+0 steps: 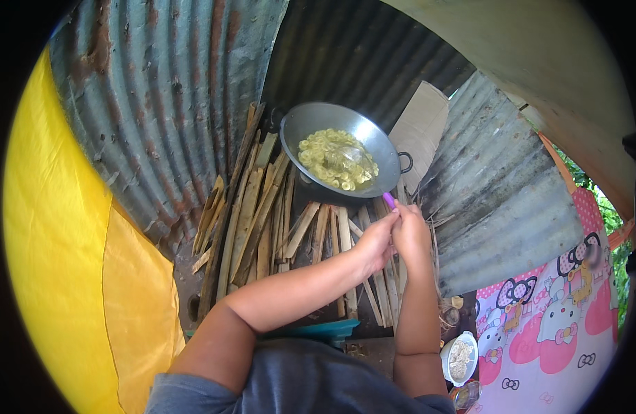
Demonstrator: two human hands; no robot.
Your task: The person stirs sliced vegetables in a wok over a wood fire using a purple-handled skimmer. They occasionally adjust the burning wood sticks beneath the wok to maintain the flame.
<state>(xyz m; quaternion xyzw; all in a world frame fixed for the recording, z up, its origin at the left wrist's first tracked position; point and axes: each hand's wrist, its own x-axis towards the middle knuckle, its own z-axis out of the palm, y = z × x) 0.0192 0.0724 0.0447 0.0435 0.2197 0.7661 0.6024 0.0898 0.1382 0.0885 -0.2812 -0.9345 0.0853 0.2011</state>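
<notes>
A wide grey metal wok [363,127] with dark loop handles sits ahead of me, holding many pale yellow round slices [329,148] in liquid. The metal head of a skimmer [350,158] rests among the slices, partly sunk, so its exact shape is hard to make out. Its purple handle [389,201] comes over the near rim toward me. Around the handle's end my right hand [412,233] is closed. My left hand [378,243] is closed too, pressed against the right one at the handle; its fingertips are partly hidden.
Split firewood [249,214] lies below and left of the wok. Corrugated metal sheets [159,90] stand around it, with a cardboard piece [420,131] behind. At lower right are a white bowl of pale food [460,359] and a patterned pink cloth [539,345]. Yellow cloth [62,255] hangs left.
</notes>
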